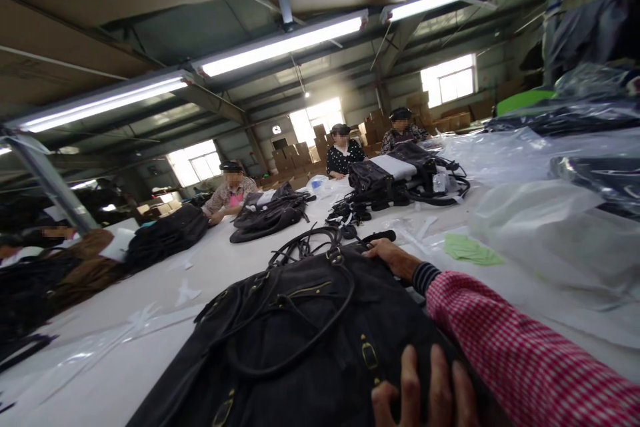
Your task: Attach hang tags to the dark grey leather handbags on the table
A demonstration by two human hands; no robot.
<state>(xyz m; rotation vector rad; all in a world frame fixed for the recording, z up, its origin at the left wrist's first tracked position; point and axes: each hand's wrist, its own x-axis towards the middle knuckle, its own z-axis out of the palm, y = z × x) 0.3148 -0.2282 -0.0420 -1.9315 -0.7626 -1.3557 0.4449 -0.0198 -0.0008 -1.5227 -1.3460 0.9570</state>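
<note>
Mid-frame, our right hand (393, 258) grips the black bag (320, 387). Our left hand (435, 395) rests on it, loosely open. The clock's (276, 129) markings blur.

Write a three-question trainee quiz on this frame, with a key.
1. What colour are the buckles on the near bag?
A) silver
B) gold-toned
C) red
2. True or false: the left hand is clear of the near bag.
3. Fill in: the cuff at the right hand is ____.
Key: 1. B; 2. False, the left hand rests on it; 3. striped.
</note>
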